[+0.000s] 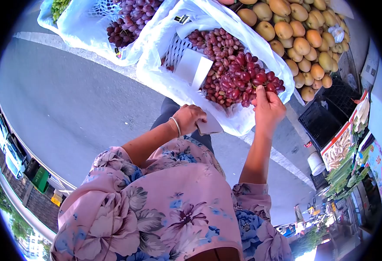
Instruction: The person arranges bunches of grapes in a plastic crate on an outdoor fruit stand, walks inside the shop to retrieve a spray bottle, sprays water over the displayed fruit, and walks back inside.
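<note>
My right hand (269,106) reaches to the near right edge of a plastic-lined crate (149,65). Its thumb and fingers are closed on a bunch of dark red grapes (245,77), which rests over more red grapes (219,48) in the crate. A white card or paper piece (194,65) lies on the crate's left side, by its perforated wall. My left hand (190,118), with a bangle at the wrist, is just outside the crate's near edge. Its fingers are closed on a flat pale thing (209,125) whose kind I cannot make out.
Another lined crate (80,32) with purple grapes (134,17) stands to the left, with green grapes (59,8) beyond. Round yellow-orange fruit (301,45) is heaped at the right. Black crates (319,122), a white bucket (316,164) and green vegetables (345,172) stand farther right.
</note>
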The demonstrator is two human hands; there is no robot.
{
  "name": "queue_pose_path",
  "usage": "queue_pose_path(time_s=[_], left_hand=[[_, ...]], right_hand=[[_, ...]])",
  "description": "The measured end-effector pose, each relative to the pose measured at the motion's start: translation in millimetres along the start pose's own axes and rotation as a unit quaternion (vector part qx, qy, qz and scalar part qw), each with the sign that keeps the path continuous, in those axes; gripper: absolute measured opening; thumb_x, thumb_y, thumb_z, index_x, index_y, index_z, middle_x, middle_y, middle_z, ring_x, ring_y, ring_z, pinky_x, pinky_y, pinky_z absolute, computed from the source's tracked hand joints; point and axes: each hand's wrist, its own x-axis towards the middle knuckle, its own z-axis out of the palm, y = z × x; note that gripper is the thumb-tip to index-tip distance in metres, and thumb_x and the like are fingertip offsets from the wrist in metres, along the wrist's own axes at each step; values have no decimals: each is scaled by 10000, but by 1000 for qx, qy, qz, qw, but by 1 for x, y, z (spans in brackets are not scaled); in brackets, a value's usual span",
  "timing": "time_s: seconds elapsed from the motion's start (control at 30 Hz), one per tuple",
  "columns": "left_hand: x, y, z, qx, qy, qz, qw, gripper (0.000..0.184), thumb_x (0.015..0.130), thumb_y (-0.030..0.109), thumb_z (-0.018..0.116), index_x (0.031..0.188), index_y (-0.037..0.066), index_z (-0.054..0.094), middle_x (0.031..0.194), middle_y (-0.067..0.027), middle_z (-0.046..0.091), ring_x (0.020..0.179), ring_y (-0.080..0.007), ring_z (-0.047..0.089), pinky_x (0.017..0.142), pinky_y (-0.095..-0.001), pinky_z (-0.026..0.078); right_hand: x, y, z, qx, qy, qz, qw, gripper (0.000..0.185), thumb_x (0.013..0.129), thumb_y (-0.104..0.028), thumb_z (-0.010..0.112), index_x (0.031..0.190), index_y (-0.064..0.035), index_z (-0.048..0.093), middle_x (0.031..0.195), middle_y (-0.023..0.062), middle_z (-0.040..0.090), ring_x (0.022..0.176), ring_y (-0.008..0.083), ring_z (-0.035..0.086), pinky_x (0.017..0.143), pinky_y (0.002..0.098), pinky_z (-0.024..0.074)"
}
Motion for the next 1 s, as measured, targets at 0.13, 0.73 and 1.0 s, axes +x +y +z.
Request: queue_pose_path(time_s=[0.13,0.73,1.0], left_hand=[[-8,-1,-6,-17,13,0,1000,223,557,-18,587,749,95,584,804,-53,590,816,-246,550,759,-325,417],[-23,-20,-40,-116,104,-1,988,147,562,23,602,694,87,588,743,-71,583,738,-251,556,695,-308,447],[-31,-22,-58,-147,69,-62,985,154,628,22,619,778,50,598,780,-91,591,698,-239,573,648,-285,459]], right_hand=[[-6,-47,5,-46,-10,-63,997,279,759,-220,592,601,9,574,479,56,541,440,106,525,451,239,403],[67,-116,143,-75,-7,-265,961,354,753,-322,497,572,-33,592,475,72,553,460,197,553,470,274,424],[112,-96,161,-77,-189,-130,970,299,716,-311,614,714,-12,602,617,43,608,471,69,515,484,205,420]])
